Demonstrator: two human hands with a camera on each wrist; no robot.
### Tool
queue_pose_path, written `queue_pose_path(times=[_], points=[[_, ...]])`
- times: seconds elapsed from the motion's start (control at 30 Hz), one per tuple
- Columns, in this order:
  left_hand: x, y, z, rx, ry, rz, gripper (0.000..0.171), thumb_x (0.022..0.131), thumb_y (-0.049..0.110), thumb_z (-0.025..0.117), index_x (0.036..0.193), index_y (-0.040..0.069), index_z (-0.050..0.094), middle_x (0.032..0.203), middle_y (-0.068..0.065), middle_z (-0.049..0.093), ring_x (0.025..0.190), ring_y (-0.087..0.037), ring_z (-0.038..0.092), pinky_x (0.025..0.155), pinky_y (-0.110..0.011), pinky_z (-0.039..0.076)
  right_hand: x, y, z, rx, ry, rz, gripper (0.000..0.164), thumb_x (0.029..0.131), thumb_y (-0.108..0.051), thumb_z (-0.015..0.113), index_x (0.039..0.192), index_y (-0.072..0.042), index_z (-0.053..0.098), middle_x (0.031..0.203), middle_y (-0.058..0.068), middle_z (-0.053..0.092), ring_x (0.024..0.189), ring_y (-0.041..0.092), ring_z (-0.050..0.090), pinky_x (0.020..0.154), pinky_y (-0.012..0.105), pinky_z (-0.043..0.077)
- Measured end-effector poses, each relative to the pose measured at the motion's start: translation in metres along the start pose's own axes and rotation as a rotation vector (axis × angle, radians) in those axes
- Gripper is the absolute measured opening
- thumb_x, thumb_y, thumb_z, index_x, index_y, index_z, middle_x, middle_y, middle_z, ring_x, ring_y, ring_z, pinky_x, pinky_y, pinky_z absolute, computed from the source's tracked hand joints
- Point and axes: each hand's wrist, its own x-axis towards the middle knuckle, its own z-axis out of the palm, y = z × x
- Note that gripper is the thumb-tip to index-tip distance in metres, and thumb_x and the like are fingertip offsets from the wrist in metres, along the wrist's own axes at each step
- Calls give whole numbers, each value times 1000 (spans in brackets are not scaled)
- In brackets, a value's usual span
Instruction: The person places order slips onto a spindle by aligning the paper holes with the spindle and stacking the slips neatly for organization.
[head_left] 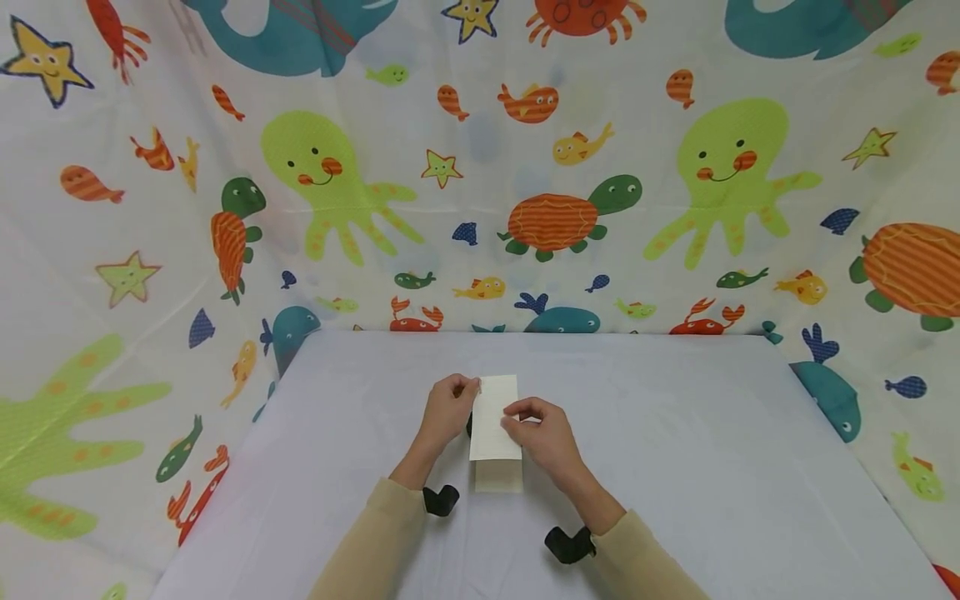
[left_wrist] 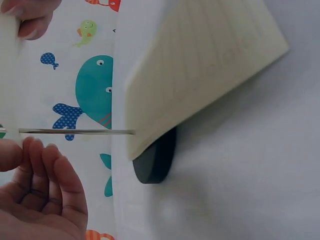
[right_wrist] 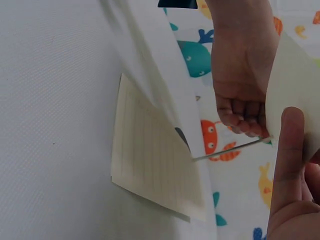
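Note:
A pale cream sheet of paper [head_left: 495,417] is held up between both hands. My left hand [head_left: 448,408] pinches its far left edge; my right hand [head_left: 543,437] pinches its right side, with the index finger [right_wrist: 292,135] along the paper. Below hangs a second sheet, lined paper [left_wrist: 210,55], tilted low on a thin metal spike [left_wrist: 75,132]. The spike rises from a black base [left_wrist: 157,160] standing on the table, partly hidden by that sheet. The spike's upper end meets the held sheet close to my left fingertips; I cannot tell whether it goes through.
A white cloth covers the table [head_left: 675,433]. Behind it and at the sides hangs a curtain [head_left: 450,208] printed with sea animals. Black wrist devices [head_left: 441,500] sit at both cuffs of the beige sleeves [head_left: 375,542].

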Motion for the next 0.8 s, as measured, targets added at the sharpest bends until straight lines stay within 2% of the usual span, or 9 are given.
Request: queue_pose_path(times=[0.1,0.23,0.6,0.8], points=[[0,-9,2,10,-2,12,25,103,25,60,92,4,70,80,-4,58,75,-18,52,63,-31,42,0,5,1,-19,-11,8,14,91,-16,75,103,-8,73,100,8,61,75,19,58,65,29,49],[1,-13,3,14,-7,25,24,103,24,60,94,5,70,80,-4,59,74,-18,52,63,-32,42,0,9,2,-34,-19,10,14,91,-15,74,103,-7,73,98,8,60,76,20,55,63,29,47],[3,-22,9,31,-22,-10,18,100,19,62,99,2,68,86,-6,62,76,-18,54,64,-30,46,-2,22,0,-113,-87,-4,15,87,-7,74,101,-6,72,84,3,55,60,12,47,56,25,40],[4,-28,13,40,-22,-24,16,100,18,63,99,3,68,85,-6,62,75,-18,55,64,-30,46,-4,28,-2,-182,-108,-28,16,86,-6,74,102,-5,71,83,3,55,65,13,50,56,26,42]])
